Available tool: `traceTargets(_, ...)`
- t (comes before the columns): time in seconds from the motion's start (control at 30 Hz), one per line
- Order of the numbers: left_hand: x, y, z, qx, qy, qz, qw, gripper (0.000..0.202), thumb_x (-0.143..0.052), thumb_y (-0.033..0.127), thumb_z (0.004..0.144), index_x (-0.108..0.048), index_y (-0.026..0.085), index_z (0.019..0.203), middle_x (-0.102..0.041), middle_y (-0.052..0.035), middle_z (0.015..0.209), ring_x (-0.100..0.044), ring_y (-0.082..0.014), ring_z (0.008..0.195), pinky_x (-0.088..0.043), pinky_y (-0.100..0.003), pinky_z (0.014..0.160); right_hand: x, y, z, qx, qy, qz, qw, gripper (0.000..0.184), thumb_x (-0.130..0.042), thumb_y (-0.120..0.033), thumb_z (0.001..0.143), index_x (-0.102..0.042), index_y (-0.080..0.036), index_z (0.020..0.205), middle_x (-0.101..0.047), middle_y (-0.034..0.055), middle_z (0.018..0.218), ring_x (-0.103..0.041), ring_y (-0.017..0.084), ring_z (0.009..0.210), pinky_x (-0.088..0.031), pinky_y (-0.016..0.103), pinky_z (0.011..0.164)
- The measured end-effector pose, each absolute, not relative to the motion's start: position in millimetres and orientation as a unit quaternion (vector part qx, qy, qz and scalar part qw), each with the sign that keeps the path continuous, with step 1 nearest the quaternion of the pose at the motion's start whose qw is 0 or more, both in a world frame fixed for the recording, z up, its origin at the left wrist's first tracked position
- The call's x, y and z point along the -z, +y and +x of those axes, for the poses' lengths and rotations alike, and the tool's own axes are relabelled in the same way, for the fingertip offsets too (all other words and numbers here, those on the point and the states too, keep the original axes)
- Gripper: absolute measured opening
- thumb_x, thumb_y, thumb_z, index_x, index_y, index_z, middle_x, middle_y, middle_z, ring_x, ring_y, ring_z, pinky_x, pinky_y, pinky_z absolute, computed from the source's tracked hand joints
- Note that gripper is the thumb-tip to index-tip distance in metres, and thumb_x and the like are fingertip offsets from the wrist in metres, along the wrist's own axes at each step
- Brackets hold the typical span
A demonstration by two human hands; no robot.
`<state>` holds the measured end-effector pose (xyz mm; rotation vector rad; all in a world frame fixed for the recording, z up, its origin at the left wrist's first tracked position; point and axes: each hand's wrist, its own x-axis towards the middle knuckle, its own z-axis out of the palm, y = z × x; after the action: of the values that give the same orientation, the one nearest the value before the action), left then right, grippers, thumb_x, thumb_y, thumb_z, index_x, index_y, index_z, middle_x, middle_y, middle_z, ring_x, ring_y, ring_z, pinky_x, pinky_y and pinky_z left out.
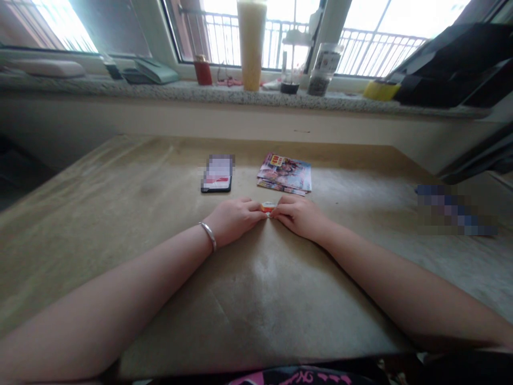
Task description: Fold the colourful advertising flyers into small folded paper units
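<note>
Both hands meet over the middle of the table, gripping a small piece (268, 206) with white, red and yellow on it. It looks like folded printed paper, but most of it is hidden by fingers. My left hand (236, 218) pinches its left end, with a silver bangle on the wrist. At the right end, my right hand (300, 215) is closed with thumb and fingertips pressed together. Just beyond the hands lies a stack of colourful printed leaflets (285, 172), a yellow label on the top one.
A phone (217, 174) with its screen lit lies beyond my left hand. At the table's right edge rests a blurred blue object (455, 211). The windowsill (224, 94) holds a red jar (203, 70), a tall yellow container (251, 48) and a black bag-like object (441, 69).
</note>
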<state>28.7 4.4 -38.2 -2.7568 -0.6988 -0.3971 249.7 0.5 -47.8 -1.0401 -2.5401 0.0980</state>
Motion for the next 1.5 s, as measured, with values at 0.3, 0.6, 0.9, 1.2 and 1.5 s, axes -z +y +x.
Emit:
traceTargets(0.3, 38, 5, 28, 0.127, -0.231, -0.954, 0.145, 0.023, -0.052, 0.018, 0.089, -0.063, 0.021, 0.109, -0.065, -0.0037, 0.092, -0.057, -0.0143, 0.078, -0.048, -0.024, 0.066, 47, -2, 251, 0.007, -0.916, -0.358, 0.179, 0.026, -0.045, -0.025, 0.092, -0.07, -0.026, 0.097, -0.064, 0.0045, 0.087, -0.055, 0.016, 0.08, -0.036, 0.027, 0.068)
traceTargets(0.6, 33, 2, 27, 0.076, -0.241, -0.957, 0.144, 0.029, -0.049, 0.018, 0.091, -0.059, 0.021, 0.118, -0.064, -0.0049, 0.101, -0.058, -0.0154, 0.083, -0.047, -0.025, 0.068, 39, -5, 249, 0.03, -0.917, -0.371, 0.145, 0.024, -0.048, -0.025, 0.089, -0.071, -0.026, 0.095, -0.062, 0.0049, 0.083, -0.053, 0.016, 0.075, -0.034, 0.027, 0.064)
traceTargets(0.9, 29, 4, 23, 0.028, -0.248, -0.959, 0.134, 0.034, -0.052, 0.014, 0.088, -0.058, 0.024, 0.12, -0.063, -0.0039, 0.102, -0.058, -0.0152, 0.085, -0.045, -0.024, 0.07, 35, -6, 253, 0.032, -0.912, -0.388, 0.126, 0.022, -0.052, -0.024, 0.085, -0.073, -0.028, 0.092, -0.064, 0.0036, 0.084, -0.054, 0.016, 0.074, -0.033, 0.027, 0.062)
traceTargets(1.2, 24, 5, 22, 0.029, -0.264, -0.958, 0.104, 0.027, -0.049, 0.02, 0.09, -0.064, 0.026, 0.112, -0.062, -0.0031, 0.09, -0.057, -0.0146, 0.079, -0.042, -0.023, 0.066, 33, -6, 257, 0.042, -0.912, -0.392, 0.115, 0.021, -0.052, -0.026, 0.085, -0.073, -0.029, 0.091, -0.066, 0.0024, 0.085, -0.055, 0.016, 0.072, -0.03, 0.027, 0.059)
traceTargets(1.5, 20, 5, 21, -0.005, -0.292, -0.954, 0.066, 0.031, -0.043, 0.017, 0.09, -0.066, 0.026, 0.109, -0.06, -0.0038, 0.086, -0.054, -0.0143, 0.073, -0.039, -0.024, 0.063, 29, -3, 264, 0.034, -0.923, -0.372, 0.092, 0.022, -0.052, -0.023, 0.085, -0.073, -0.026, 0.09, -0.066, 0.0029, 0.084, -0.056, 0.015, 0.073, -0.033, 0.026, 0.062)
